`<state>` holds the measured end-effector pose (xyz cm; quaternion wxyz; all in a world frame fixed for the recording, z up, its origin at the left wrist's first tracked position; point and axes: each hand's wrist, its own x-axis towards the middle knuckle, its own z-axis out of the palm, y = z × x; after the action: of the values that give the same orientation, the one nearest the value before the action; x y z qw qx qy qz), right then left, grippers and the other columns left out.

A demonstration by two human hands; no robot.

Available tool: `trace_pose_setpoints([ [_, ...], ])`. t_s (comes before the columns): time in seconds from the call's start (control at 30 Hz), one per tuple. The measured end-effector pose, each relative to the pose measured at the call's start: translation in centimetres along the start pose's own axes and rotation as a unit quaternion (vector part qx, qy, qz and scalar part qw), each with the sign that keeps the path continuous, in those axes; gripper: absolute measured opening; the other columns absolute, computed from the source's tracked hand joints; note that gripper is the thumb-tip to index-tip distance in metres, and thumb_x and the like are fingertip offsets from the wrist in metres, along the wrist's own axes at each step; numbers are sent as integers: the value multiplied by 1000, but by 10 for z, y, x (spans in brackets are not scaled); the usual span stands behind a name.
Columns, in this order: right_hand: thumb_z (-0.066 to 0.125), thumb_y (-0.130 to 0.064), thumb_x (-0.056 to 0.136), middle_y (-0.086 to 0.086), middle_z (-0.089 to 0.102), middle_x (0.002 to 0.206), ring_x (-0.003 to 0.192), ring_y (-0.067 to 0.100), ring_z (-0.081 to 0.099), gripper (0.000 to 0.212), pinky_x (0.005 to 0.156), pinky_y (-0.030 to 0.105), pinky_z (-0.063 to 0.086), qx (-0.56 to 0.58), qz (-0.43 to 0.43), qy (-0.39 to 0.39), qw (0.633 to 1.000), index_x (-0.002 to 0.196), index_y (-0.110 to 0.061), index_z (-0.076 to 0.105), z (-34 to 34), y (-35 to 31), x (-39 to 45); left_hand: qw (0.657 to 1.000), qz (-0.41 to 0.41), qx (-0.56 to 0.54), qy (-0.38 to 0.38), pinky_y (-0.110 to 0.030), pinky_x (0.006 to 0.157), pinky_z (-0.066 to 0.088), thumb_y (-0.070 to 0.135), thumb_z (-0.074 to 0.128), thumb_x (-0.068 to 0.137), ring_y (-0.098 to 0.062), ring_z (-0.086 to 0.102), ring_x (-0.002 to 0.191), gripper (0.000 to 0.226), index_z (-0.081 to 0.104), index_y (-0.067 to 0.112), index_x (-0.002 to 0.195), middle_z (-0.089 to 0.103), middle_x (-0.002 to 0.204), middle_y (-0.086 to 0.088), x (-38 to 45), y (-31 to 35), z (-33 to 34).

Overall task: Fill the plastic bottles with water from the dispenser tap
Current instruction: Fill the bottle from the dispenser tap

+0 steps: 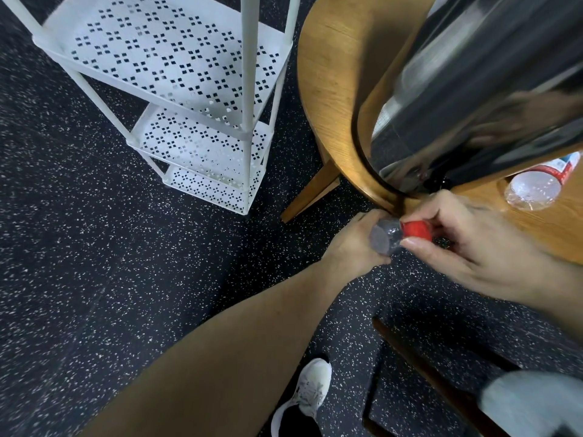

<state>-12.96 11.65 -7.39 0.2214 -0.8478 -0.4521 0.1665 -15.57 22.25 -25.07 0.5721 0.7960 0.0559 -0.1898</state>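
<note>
Red plastic cap point(417, 229) pinched between thumb and fingertips of my right hand point(467, 244), and my left hand point(353, 244) wrapped around the clear plastic bottle point(385, 237) just below its neck, so both hands are closed on the one thing, held out past the rim of the round wooden surface point(331, 74) and over the speckled dark floor point(94, 247). Bottle's long axis looks to run down and away from me, mouth end up toward my right hand, body hidden behind my left; I can't tell whether the cap is coming off or going on, though I'd guess off, ahead of filling. Shiny steel dispenser point(473, 89) stands on the surface right above and behind my hands, its base close to the near edge; the tap itself I can't make out clearly, maybe the dark bit low on the body. So the mouth has to travel up and to the right, and my right hand is nearer. Another bottle point(533, 187), clear with a red-and-white label, lies on the surface to the right. White perforated metal rack point(176, 58) stands well off to the left, out of the way.
</note>
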Motion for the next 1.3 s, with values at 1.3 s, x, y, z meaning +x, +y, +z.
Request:
trace_pose_setpoints([
  [1.3,39,-55,97,-30,27,99,85,-11,30,35,77,15,27,-88,-58,-9,994,100,-21,47,4,6,-3,1000,-9,-14,-16,-40,85,54,22,75,84,-16,60,96,50,50,24,127,56,116,1,-8,13,-9],
])
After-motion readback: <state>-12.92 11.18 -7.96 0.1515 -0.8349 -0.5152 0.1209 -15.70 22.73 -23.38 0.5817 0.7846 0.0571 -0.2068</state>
